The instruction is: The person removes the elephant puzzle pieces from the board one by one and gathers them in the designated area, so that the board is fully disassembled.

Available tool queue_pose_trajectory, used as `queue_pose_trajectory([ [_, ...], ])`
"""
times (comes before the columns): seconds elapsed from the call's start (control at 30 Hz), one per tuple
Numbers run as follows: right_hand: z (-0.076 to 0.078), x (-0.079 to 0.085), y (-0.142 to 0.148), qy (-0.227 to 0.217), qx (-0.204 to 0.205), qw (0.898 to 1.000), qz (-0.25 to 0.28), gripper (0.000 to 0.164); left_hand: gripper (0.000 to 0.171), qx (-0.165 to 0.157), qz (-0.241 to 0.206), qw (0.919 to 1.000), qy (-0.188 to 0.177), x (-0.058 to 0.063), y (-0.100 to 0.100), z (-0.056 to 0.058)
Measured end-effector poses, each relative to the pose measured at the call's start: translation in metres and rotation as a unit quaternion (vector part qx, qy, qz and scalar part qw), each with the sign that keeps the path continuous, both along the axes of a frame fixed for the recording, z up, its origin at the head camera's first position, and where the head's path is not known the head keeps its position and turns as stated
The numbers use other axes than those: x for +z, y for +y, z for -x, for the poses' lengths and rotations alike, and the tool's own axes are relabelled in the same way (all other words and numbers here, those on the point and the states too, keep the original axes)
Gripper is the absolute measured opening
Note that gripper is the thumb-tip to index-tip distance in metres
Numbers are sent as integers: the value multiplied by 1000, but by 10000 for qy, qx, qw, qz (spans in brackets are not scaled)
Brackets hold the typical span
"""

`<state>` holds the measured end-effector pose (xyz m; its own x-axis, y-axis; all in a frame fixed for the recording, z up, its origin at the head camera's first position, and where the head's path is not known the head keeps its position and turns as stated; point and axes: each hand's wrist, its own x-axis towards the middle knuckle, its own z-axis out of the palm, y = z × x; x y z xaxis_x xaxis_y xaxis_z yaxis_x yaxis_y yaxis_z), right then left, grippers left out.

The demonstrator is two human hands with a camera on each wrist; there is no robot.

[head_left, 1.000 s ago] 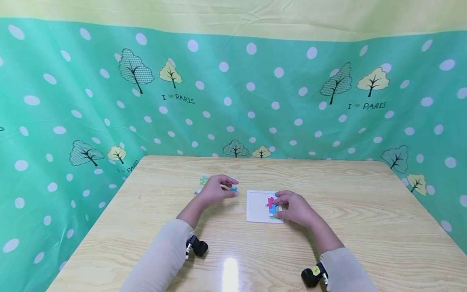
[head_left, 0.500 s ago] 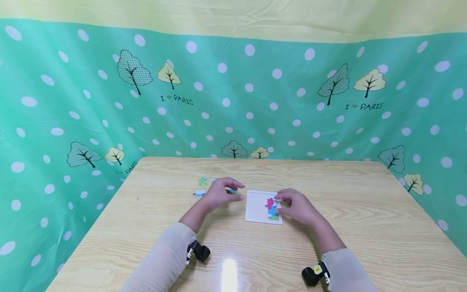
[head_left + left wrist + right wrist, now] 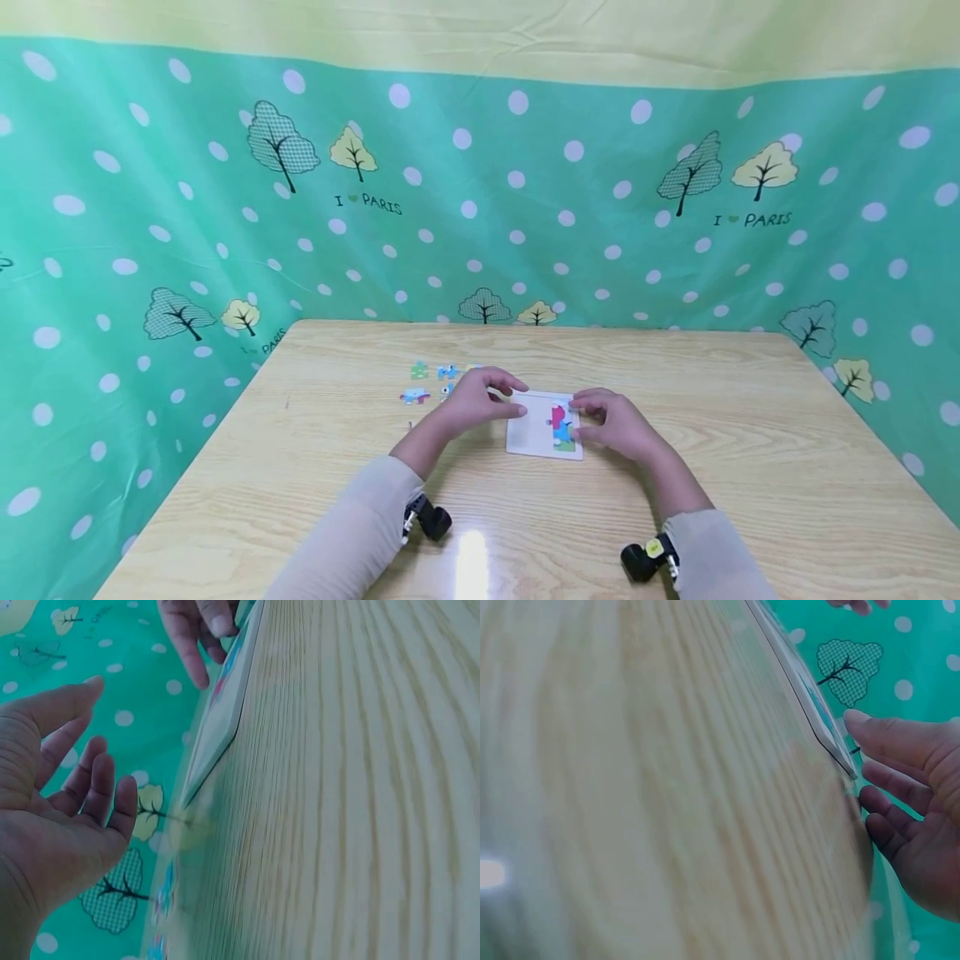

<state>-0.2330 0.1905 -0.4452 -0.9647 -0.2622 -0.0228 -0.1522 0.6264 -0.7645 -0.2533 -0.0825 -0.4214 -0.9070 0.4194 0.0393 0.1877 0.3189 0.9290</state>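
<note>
A white puzzle tray (image 3: 531, 425) lies on the table, with joined jigsaw pieces (image 3: 562, 429) in red, blue and green along its right side. Over its left edge hovers my left hand (image 3: 483, 404), thumb and fingers apart and loosely bent. Nothing shows between them in the left wrist view, where the palm (image 3: 67, 832) faces the camera. My right hand (image 3: 615, 427) is at the tray's right edge, fingertips by the joined pieces. From the right wrist, the thumb (image 3: 889, 735) appears beside the tray's edge (image 3: 802, 697), the other fingers relaxed.
Left of the tray lie several loose jigsaw pieces: a green one (image 3: 419, 370), a blue one (image 3: 447, 372) and a pale one with pink (image 3: 415, 396). My left forearm partly covers this group. A polka-dot curtain (image 3: 517, 208) hangs behind the wooden table (image 3: 675, 375).
My left hand has moved right, from the loose pieces to the tray's left edge, uncovering more pieces behind it. My right hand has stayed at the tray's right side, drawing back slightly.
</note>
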Motion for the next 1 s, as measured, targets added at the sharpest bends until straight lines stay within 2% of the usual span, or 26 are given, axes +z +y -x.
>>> queue_pose_trajectory([
  [0.33, 3, -4, 0, 90, 7, 10000, 22, 44, 31, 43, 291, 9995, -111, 0, 21, 4],
  [0.63, 2, -2, -4, -63, -177, 9998, 23, 42, 27, 229, 167, 9980, -562, -6, 36, 12],
  [0.87, 4, -5, -5, 111, -156, 9998, -84, 41, 22, 178, 435, 9974, -549, -13, 45, 19],
  [1.0, 6, -6, -5, 162, -140, 9996, -161, 45, 20, 147, 654, 9963, -545, -12, 48, 22],
])
